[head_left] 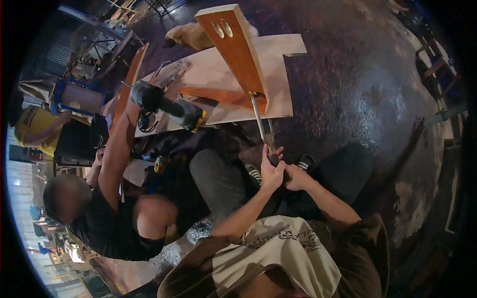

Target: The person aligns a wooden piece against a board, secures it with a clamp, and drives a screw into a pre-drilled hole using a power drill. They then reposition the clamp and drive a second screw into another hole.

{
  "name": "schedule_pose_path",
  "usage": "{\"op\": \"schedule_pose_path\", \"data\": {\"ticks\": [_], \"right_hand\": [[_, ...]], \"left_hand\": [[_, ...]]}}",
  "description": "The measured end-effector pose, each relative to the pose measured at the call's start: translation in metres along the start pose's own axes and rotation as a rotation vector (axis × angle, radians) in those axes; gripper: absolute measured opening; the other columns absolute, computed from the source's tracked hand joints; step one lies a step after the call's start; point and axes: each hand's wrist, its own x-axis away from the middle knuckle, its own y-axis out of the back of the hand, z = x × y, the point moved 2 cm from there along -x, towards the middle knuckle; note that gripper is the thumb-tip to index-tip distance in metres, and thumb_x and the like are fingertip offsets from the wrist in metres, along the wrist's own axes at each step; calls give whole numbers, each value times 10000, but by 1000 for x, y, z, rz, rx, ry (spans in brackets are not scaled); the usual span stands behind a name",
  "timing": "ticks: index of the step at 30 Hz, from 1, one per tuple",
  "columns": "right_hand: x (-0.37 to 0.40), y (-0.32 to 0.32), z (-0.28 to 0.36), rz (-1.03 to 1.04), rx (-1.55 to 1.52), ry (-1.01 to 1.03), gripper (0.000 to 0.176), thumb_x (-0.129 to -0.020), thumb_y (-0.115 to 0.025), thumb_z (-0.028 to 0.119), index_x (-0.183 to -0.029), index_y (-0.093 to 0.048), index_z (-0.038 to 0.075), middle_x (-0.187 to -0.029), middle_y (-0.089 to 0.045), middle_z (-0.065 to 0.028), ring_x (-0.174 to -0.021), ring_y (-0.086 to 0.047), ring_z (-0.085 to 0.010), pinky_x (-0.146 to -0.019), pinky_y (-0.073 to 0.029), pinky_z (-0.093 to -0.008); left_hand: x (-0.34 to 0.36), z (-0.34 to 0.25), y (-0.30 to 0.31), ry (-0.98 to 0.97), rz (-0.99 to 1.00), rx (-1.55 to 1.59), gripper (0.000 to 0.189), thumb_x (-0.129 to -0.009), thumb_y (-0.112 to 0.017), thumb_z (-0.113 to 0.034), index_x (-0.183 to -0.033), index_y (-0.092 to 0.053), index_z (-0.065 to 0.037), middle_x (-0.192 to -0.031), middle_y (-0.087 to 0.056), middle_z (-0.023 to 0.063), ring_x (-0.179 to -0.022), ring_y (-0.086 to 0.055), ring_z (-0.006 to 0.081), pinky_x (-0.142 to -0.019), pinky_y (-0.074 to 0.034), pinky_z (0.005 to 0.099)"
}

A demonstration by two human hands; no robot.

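Observation:
My left hand [272, 171] and my right hand [298, 179] are closed together around the dark handles of a long-jawed metal clamp [260, 119], which looks like a locking clamp. Its upper jaw reaches the base of an upright wooden board [236, 47] with brown faces, plywood edges and two oval pocket holes near its top. That base meets a flat reddish-brown strip [213, 95] lying on a pale plywood sheet [276, 74]. The exact contact of the jaws is hard to make out.
Left of me a person [114, 213] in black reaches toward the sheet; their hand is largely hidden by a cordless drill [171, 107]. Another clamp [171, 74] and a long brown board [130, 82] lie beyond. A dog [191, 36] is behind the sheet. Someone in yellow [39, 129] is farther left.

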Motion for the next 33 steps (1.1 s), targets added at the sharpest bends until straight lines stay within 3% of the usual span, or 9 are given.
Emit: {"op": "schedule_pose_path", "data": {"ticks": [5, 8, 11, 13, 16, 24, 29, 32, 33], "right_hand": [[-8, -2, -8, -61, 140, 47, 586, -707, -741, 55, -1247, -513, 27, -961, -702, -270, -952, -654, -505, -784, -559, -475], [-15, -10, -34, 52, 299, -67, 720, -716, -744, 37, -1376, -458, 33, -1087, -714, -255, -1009, -699, -433, -833, -561, -442], [-7, -5, -33, -29, -188, 40, 860, -790, -669, 28, -1583, -336, 46, -1297, -670, -155, -988, -714, -245, -822, -565, -356], [4, 12, 4, 185, -789, -315, 1201, -721, -786, -24, -1678, -70, 93, -1686, -269, -146, -1366, -495, -230, -1002, -508, -361], [-3, -13, -5, 30, -722, -104, 1332, -667, -827, -61, -1678, 22, 114, -1718, -163, -135, -1478, -368, -238, -1097, -449, -346], [-10, -15, 14, -42, -590, 3, 1397, -616, -881, -46, -1668, 31, 73, -1683, -262, -152, -1520, -310, -255, -1190, -356, -393], [-10, -30, -2, -81, -533, 3, 1353, -609, -873, -56, -1672, -47, 76, -1662, -292, -147, -1492, -351, -249, -1177, -375, -396], [13, -21, 27, -139, -669, -3, 1228, -645, -860, -22, -1648, -155, 57, -1624, -372, -173, -1442, -445, -258, -1130, -429, -377], [30, -13, 44, -316, -397, -138, 1071, -701, -833, 28, -1605, -259, 45, -1529, -480, -195, -1347, -537, -287, -1075, -470, -381]], "left_hand": [[1, -6, 1, 70, 0, -117, 780, -895, -600, 73, -1580, -231, 38, -1386, -581, 184, -1278, -570, 202, -1105, -438, 340], [-1, 3, 2, -2, 2, -71, 779, -900, -603, 68, -1582, -228, 39, -1400, -581, 177, -1268, -571, 194, -1109, -433, 340], [-2, 8, 3, -13, 12, -41, 788, -898, -612, 59, -1583, -222, 43, -1400, -592, 172, -1266, -568, 193, -1112, -431, 342], [-4, 16, 6, -25, -2, -73, 786, -898, -614, 55, -1580, -223, 46, -1398, -597, 171, -1269, -567, 196, -1113, -428, 343], [-2, 15, 6, 0, -18, -76, 787, -897, -623, 42, -1575, -222, 54, -1395, -604, 172, -1272, -563, 200, -1113, -424, 345], [-3, -1, 12, -29, 30, -172, 805, -901, -707, -49, -1573, -274, 43, -1393, -608, 159, -1250, -556, 205, -1082, -444, 354], [-10, -2, 7, 56, 4, -7, 581, -883, -695, 12, -1424, -484, 13, -1291, -627, 99, -1078, -562, 157, -977, -484, 321], [-10, 5, 7, 72, 9, 54, 517, -866, -681, 47, -1359, -530, 1, -1254, -629, 72, -1026, -553, 130, -933, -488, 298], [-11, 5, 7, 69, 9, 52, 517, -866, -681, 47, -1359, -530, 1, -1254, -629, 72, -1026, -553, 130, -933, -488, 298]]}}
